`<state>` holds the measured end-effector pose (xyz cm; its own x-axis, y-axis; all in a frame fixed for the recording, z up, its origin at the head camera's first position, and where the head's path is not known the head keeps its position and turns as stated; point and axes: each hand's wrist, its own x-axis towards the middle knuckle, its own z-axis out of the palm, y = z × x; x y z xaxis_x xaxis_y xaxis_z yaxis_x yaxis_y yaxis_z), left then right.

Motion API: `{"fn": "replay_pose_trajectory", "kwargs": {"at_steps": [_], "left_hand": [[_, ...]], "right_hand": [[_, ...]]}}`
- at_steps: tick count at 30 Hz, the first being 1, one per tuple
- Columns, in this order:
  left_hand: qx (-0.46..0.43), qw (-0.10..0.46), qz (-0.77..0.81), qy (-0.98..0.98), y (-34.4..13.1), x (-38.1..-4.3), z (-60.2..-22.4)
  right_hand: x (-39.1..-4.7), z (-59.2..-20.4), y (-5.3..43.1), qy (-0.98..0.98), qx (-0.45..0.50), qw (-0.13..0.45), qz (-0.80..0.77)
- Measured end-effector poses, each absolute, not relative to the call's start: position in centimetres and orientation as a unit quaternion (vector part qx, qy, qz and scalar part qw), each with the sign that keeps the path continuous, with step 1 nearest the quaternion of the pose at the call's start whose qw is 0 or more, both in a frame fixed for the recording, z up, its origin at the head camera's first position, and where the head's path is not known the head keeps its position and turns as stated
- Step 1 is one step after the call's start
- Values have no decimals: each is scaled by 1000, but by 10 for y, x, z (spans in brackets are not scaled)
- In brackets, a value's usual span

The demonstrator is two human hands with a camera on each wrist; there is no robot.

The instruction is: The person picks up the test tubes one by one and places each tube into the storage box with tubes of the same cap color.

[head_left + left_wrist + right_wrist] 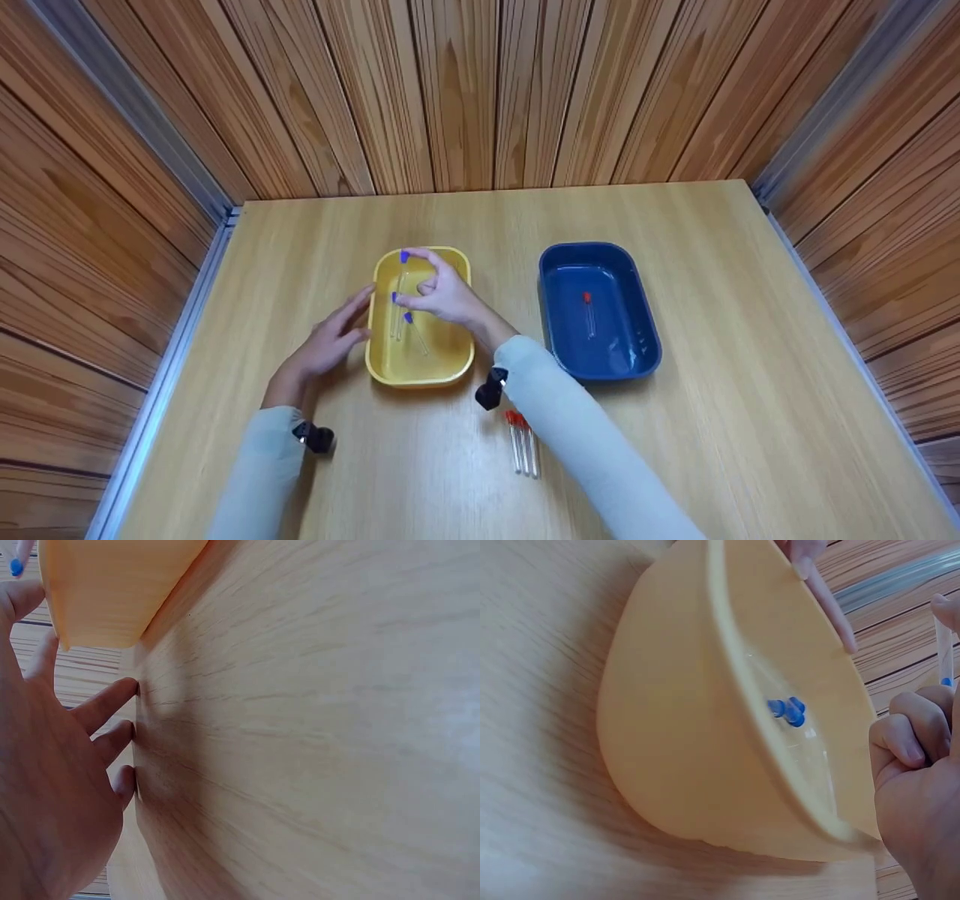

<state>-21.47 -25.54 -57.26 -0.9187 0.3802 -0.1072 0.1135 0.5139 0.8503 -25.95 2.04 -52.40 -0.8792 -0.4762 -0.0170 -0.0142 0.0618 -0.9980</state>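
Note:
My right hand (448, 296) is over the yellow tray (450, 367), pinching a clear test tube (944, 652) with a blue cap (405, 256) lengthwise between index finger and thumb. Its other fingers are curled in toward the palm. Below it, blue-capped test tubes (418, 339) lie on the tray's floor; their caps (793, 712) cluster together in the right wrist view. My left hand (334, 337) is at the tray's left side, thumb and index fingertips right at its wall. The remaining left fingers (109, 703) are spread, their tips down at the table.
A dark blue tray (551, 315) stands to the right, with one red-capped test tube (589, 315) in it. Several red-capped tubes (525, 450) lie side by side on the table (420, 465), next to my right sleeve. Wood-panelled walls (457, 97) enclose the back and sides.

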Motion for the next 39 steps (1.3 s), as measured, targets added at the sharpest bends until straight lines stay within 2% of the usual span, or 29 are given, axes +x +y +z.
{"fn": "replay_pose_trajectory", "kwargs": {"at_steps": [6,18,28,34,39], "left_hand": [[147,132,457,867,-255,-216,-574],[146,145,466,861,-256,-214,-573],[160,132,460,863,-257,-217,-574],[171,113,473,857,-257,-216,-574],[154,132,474,857,-256,-216,-574]], "right_hand": [[-259,-533,10,701,-170,176,-670],[-252,-540,-1,758,-126,245,-592],[-251,-544,-5,790,-119,228,-556],[-251,-544,-10,770,-95,227,-588],[-250,-547,-12,766,-76,235,-593]]}}
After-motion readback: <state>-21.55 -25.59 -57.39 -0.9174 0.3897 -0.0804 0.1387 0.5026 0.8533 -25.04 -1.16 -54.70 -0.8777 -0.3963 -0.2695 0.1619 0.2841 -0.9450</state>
